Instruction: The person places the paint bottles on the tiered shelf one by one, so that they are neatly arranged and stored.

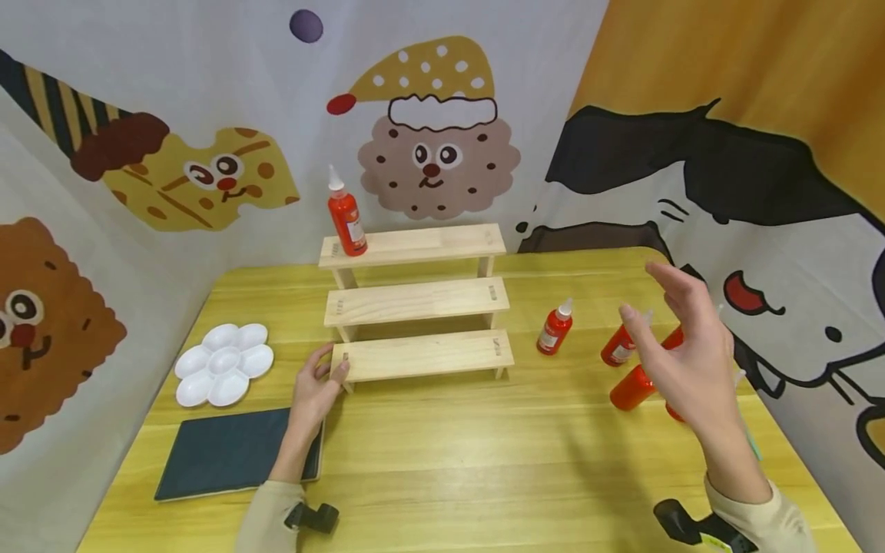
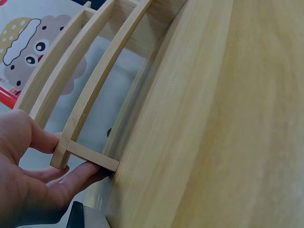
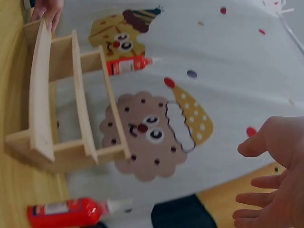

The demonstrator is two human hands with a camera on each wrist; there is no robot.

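Note:
A three-step wooden rack (image 1: 422, 355) stands mid-table. My left hand (image 1: 314, 392) grips the left end of its lowest step; in the left wrist view the thumb lies on one side of the board and the fingers (image 2: 80, 179) on the other. One red squeeze bottle (image 1: 348, 223) with a white nozzle stands at the left of the top step. Another red bottle (image 1: 553, 330) stands on the table right of the rack. My right hand (image 1: 684, 361) is raised, fingers apart and holding nothing, over several more red bottles (image 1: 631, 389), partly hiding them.
At the left of the table lie a white flower-shaped palette (image 1: 224, 365) and, nearer, a dark flat board (image 1: 224, 453) partly under my left forearm. A cartoon-printed curtain (image 1: 276, 77) hangs behind and beside the table (image 1: 470, 461).

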